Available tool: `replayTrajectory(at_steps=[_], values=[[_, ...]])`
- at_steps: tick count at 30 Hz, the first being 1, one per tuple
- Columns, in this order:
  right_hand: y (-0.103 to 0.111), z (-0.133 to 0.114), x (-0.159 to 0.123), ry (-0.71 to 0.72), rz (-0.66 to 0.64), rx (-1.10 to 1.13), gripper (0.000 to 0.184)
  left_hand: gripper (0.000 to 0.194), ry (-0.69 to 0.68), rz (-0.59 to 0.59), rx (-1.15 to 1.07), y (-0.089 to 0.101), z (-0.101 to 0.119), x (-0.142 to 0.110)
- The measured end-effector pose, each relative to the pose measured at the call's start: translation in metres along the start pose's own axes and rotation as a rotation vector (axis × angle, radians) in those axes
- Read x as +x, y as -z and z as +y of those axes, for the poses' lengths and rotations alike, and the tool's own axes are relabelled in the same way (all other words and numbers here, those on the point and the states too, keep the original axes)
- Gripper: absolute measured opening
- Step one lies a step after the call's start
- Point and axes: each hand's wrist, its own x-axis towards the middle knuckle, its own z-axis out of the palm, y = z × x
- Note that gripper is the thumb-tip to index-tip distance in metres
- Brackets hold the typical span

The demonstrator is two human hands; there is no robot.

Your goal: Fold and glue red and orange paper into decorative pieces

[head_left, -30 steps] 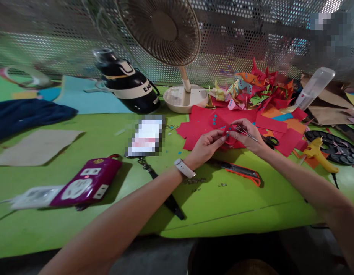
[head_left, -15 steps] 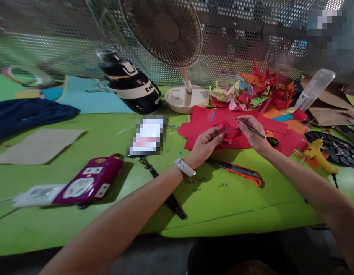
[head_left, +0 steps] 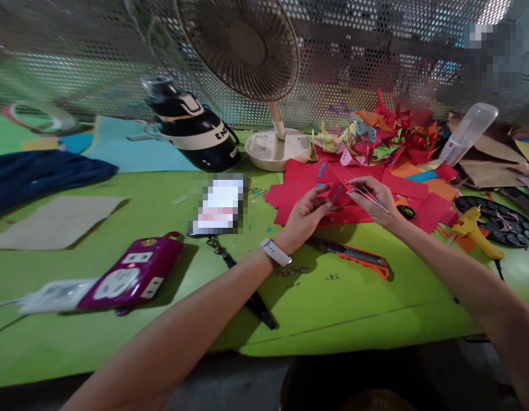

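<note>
My left hand point(head_left: 305, 220) pinches a small folded red paper piece point(head_left: 338, 195) with blue dots, holding it just above the loose red paper sheets point(head_left: 303, 180). My right hand point(head_left: 378, 202) grips thin metal tweezers point(head_left: 367, 196), their tips at the paper piece. A white watch band sits on my left wrist point(head_left: 275, 251). Both hands hover over the green table point(head_left: 161, 228), right of centre.
A pile of folded coloured paper shapes point(head_left: 384, 134) lies behind the hands. An orange utility knife point(head_left: 359, 260), scissors point(head_left: 405, 212), a yellow glue gun point(head_left: 476, 231), a desk fan point(head_left: 256, 63), a black helmet point(head_left: 191, 131), a phone point(head_left: 219, 205) and a magenta power strip point(head_left: 127, 277) are on the table.
The paper piece was turned and lifted slightly in my left fingers. My right hand with the tweezers pulled back, then returned to the piece.
</note>
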Motion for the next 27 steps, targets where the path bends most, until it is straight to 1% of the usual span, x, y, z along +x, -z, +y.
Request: replayTrajectory(at_steps=[2,4,6,8,11,13,14,16,17,21,22,24,27], values=[[0.005,0.003,0.004,-0.020,0.037,0.018,0.023,0.052,0.007,0.019,0.009,0.000,0.002,-0.001],[0.013,0.010,0.010,-0.033,0.115,0.022,0.023,0.051,0.001,0.039,0.021,0.000,0.003,-0.001],[0.027,0.020,0.017,-0.024,0.228,0.002,0.023,0.051,0.003,0.048,0.027,-0.001,0.005,-0.002],[0.046,0.029,0.025,0.014,0.371,-0.049,0.022,0.053,0.017,0.059,0.031,-0.002,0.007,-0.003],[0.074,0.035,0.033,0.122,0.592,-0.207,0.023,0.054,0.040,0.073,0.026,-0.003,0.010,-0.005],[0.085,0.031,0.033,0.173,0.644,-0.360,0.026,0.053,0.053,0.083,0.007,-0.005,0.011,-0.005],[0.086,0.028,0.032,0.189,0.638,-0.437,0.027,0.051,0.054,0.095,0.001,-0.005,0.012,-0.005],[0.081,0.020,0.027,0.236,0.551,-0.569,0.027,0.046,0.050,0.132,0.000,-0.005,0.011,-0.005],[0.075,0.016,0.024,0.277,0.466,-0.621,0.026,0.044,0.046,0.153,0.001,-0.005,0.011,-0.004],[0.047,0.005,0.010,0.532,-0.029,-0.719,0.023,0.042,0.036,0.219,-0.002,-0.003,0.008,-0.002],[0.041,0.003,0.006,0.572,-0.126,-0.723,0.023,0.042,0.036,0.229,-0.005,-0.003,0.008,-0.002],[0.032,-0.002,0.000,0.618,-0.257,-0.709,0.024,0.042,0.047,0.236,-0.016,-0.002,0.008,-0.002],[0.023,-0.010,-0.005,0.612,-0.347,-0.630,0.026,0.045,0.070,0.229,-0.030,-0.003,0.011,-0.003]])
